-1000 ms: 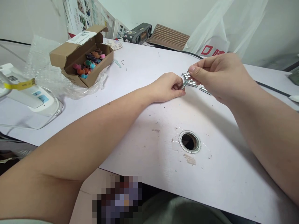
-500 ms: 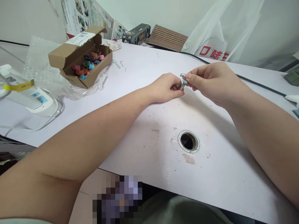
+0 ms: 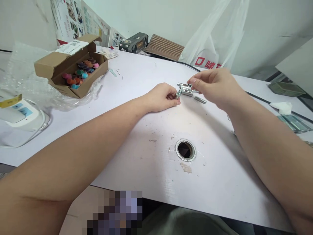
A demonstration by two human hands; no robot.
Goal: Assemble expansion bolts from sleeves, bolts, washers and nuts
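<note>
The left hand [image 3: 163, 98] pinches a metal bolt [image 3: 178, 94] between thumb and curled fingers, low over the tabletop [image 3: 146, 169]. The bolt is bright silver, with a round, flange-like part showing just past the fingertips; the rest is partly hidden by the fingers and by the metal behind. Its long axis seems to slant from the fingers up toward the far right, though so little shows that which end is which cannot be told.

The right hand [image 3: 214, 85] bends over a cluster of shiny metal bars [image 3: 187, 93], thumb and forefinger close together just above it; whether they grip a piece cannot be told. The bars lie mostly crosswise, while a single short bar [image 3: 200, 100] lies just to the right, sloping down toward the right forearm.

Between the forearms the white surface gives broad room back to the near edge, interrupted by a metal-rimmed hole [image 3: 186, 150]. Beyond the hands, a black cable [image 3: 189, 66] runs along the far side, in front of a plastic bag [image 3: 210, 49]. To the left stands a cardboard box [image 3: 94, 78], its lid raised.
</note>
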